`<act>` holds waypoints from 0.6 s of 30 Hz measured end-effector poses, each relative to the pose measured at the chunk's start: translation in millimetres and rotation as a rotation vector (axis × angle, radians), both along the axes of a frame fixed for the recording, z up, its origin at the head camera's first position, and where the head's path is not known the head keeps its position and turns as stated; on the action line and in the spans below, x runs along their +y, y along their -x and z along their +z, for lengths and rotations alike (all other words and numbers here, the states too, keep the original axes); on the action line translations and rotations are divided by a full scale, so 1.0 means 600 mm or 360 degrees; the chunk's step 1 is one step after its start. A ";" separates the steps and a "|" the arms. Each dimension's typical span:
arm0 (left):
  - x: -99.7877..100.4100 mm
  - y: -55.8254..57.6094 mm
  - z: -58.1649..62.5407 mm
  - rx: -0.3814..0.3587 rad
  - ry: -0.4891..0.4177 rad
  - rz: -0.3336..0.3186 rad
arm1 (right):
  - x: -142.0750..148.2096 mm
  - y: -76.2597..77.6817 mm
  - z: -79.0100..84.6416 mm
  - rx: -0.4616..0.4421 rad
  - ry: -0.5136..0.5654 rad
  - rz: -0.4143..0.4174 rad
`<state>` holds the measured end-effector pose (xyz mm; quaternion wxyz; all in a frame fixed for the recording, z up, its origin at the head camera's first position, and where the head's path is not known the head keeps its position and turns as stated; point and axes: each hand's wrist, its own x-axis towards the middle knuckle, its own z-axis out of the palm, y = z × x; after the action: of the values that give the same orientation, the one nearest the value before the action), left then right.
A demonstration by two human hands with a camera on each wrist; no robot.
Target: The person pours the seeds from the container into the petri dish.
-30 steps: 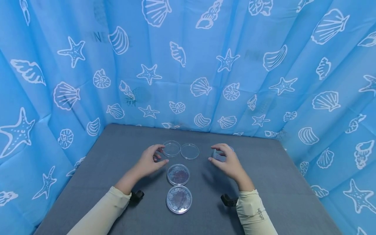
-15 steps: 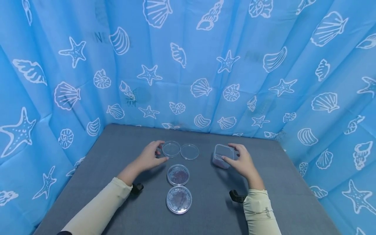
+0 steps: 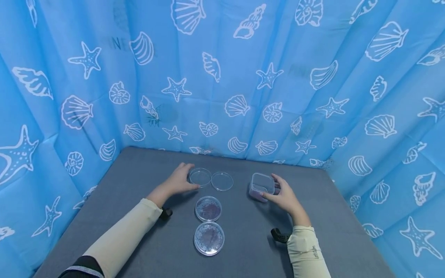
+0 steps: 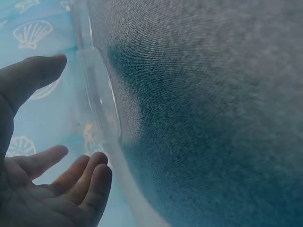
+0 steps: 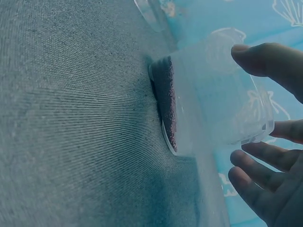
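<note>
Shifted the right hand (image 3: 286,197) rightward, now spread loosely round a clear square plastic tub (image 3: 259,187) on the grey cloth table (image 3: 240,235), couldn't tell if touching. Kept the left hand (image 3: 175,182) well away, fingers relaxed beside a clear round plastic dish (image 3: 200,178).

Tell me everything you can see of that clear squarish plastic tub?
The clear squarish plastic-looking tub has rounded corners and see-through walls. Dark purplish granules cover its bottom. It appears to stand upright on the grey fabric tabletop, right of the clear round dishes. The person's right hand is around it; actual contact is unclear.
</note>
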<state>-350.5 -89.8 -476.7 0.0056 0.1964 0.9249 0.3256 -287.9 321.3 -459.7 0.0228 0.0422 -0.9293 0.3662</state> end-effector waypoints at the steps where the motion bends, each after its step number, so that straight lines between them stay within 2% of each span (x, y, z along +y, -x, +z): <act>1: 0.001 0.002 0.000 -0.0013 -0.0001 -0.0006 | 0.001 0.001 0.000 -0.0010 0.0011 0.0007; 11: 0.006 0.022 -0.009 -0.0141 0.0084 -0.0039 | 0.008 0.004 -0.006 -0.0069 0.0091 0.0021; 18: 0.013 0.029 -0.010 -0.0240 0.0170 0.0025 | 0.010 0.006 -0.011 -0.0071 0.0122 0.0017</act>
<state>-368.2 -82.0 -482.7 0.0833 0.1636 0.9393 0.2899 -291.3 327.3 -466.4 0.0016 0.0381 -0.9146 0.4025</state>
